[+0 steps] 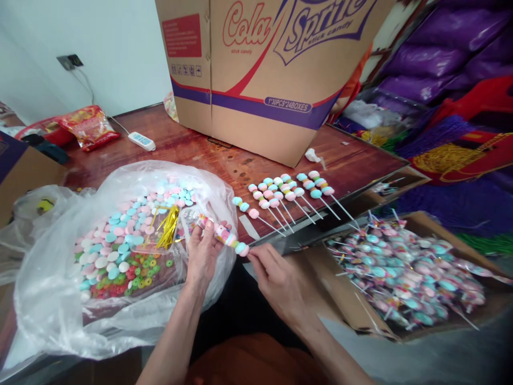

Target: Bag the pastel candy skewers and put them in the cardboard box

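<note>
A candy skewer (241,248) of pink, blue and green-yellow pieces is held at a slant between my two hands. My left hand (200,251) is closed around its upper part, where a printed clear wrapper seems to cover it. At the lower end, the fingers of my right hand (274,275) pinch it just below the last blue and pink candy; the stick is hidden there. Beside my left hand lie gold twist ties (168,227). Several bare candy skewers (286,195) rest in a row on the table, sticks toward me.
A clear plastic bag (52,283) holds loose candies (108,262) on the wooden table (176,141). Behind stands a large carton (256,115). An open box (344,297) at lower right is heaped with wrapped skewers (409,272). A red packet (90,128) and power strip (141,141) lie far left.
</note>
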Demonstrator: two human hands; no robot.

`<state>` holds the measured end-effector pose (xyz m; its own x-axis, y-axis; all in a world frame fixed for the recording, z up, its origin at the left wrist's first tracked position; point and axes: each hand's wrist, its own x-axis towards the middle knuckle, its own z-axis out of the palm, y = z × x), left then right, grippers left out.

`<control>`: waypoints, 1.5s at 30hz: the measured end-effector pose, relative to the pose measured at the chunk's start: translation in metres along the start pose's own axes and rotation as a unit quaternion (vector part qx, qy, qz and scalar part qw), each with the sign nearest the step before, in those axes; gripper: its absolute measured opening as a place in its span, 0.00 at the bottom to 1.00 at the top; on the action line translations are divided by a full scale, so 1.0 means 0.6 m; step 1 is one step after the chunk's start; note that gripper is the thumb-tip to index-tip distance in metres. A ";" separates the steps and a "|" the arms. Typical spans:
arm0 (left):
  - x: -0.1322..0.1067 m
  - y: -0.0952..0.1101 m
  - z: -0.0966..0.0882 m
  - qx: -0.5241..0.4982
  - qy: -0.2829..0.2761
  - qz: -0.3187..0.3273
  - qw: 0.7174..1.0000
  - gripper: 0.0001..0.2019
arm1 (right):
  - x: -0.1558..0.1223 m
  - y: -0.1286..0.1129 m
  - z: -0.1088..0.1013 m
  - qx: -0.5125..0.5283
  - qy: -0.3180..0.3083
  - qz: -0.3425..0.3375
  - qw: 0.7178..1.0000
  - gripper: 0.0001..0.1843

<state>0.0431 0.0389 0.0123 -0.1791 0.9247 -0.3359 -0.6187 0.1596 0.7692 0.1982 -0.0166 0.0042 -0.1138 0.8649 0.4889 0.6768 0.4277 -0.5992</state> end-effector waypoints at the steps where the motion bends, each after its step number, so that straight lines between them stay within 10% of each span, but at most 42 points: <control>1: -0.001 -0.002 0.000 -0.004 -0.003 0.003 1.000 0.18 | -0.001 -0.002 0.004 0.002 0.001 -0.008 1.000 0.10; 45: -0.016 -0.034 0.013 -0.036 0.063 0.076 0.995 0.15 | -0.034 -0.036 0.069 0.021 0.077 0.032 0.996 0.10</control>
<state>0.0635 0.0294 0.0044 -0.3656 0.8852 -0.2878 -0.6291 -0.0071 0.7773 0.1561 -0.0326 -0.0191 0.0441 0.8411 0.5391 0.6480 0.3866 -0.6562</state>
